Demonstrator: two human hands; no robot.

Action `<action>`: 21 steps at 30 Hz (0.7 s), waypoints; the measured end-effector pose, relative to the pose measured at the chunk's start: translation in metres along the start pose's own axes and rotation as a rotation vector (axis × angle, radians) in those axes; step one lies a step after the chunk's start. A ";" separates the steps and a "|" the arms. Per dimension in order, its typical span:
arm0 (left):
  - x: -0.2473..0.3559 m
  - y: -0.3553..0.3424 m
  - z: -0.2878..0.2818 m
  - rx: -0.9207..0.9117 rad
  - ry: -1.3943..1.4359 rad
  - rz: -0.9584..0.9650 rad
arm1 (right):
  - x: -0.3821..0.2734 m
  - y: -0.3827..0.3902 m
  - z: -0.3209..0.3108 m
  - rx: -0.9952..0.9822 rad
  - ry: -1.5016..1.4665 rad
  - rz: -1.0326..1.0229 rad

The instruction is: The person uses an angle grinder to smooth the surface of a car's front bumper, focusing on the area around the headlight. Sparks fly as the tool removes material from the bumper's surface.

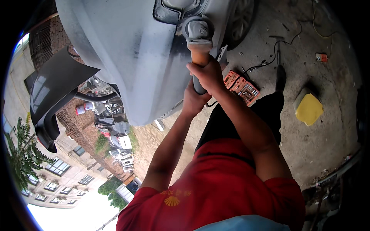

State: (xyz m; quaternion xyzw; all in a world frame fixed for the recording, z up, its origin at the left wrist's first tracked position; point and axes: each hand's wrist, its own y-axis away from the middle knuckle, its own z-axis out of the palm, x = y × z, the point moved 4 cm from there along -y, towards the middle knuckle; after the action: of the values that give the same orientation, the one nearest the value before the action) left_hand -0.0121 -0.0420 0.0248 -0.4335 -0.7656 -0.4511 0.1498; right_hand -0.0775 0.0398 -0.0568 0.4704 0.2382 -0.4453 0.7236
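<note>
An angle grinder [200,52] with an orange body and a grey head is held out ahead of me. My right hand [210,75] wraps round its body, and my left hand [194,100] grips its dark rear end, just below the right. The grinder's head lies over the grey car panel [150,50], beside a dark-edged recess [179,8]. Its disc is hidden beneath the head, so I cannot tell whether it touches the metal. Light and dark sanded patches show on the panel to the left of the tool.
An open orange socket set [242,87] lies near my leg. A yellow-topped block [309,109] sits on the concrete at right, with a hammer [278,50] and cables beyond. The car's wheel [239,21] stands ahead, and a raised dark panel [58,86] juts out at left.
</note>
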 end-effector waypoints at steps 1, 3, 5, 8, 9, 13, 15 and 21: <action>0.000 -0.002 0.001 -0.014 0.001 -0.002 | 0.003 -0.004 0.000 0.011 0.031 -0.019; -0.005 -0.005 -0.001 -0.036 0.002 -0.008 | 0.007 -0.007 0.000 0.020 0.066 -0.010; -0.023 -0.011 -0.002 -0.017 -0.025 0.063 | 0.003 -0.007 -0.001 0.012 0.076 0.040; -0.019 -0.015 0.005 -0.015 0.023 0.090 | -0.006 -0.004 -0.005 0.043 0.104 -0.078; -0.017 -0.014 0.007 -0.017 0.052 0.080 | -0.006 -0.005 -0.005 0.037 0.081 -0.101; -0.019 -0.020 0.004 -0.031 0.027 0.064 | -0.008 -0.011 -0.004 0.083 0.123 -0.060; -0.023 -0.022 0.006 -0.049 0.029 0.079 | -0.010 -0.007 -0.008 0.111 0.123 -0.023; -0.022 -0.021 0.009 -0.032 0.093 0.056 | -0.016 -0.007 -0.006 0.101 0.155 -0.117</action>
State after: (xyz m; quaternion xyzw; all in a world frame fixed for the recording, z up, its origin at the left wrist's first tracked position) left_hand -0.0149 -0.0505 -0.0054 -0.4355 -0.7383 -0.4785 0.1909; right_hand -0.0911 0.0505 -0.0509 0.5245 0.2980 -0.4606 0.6511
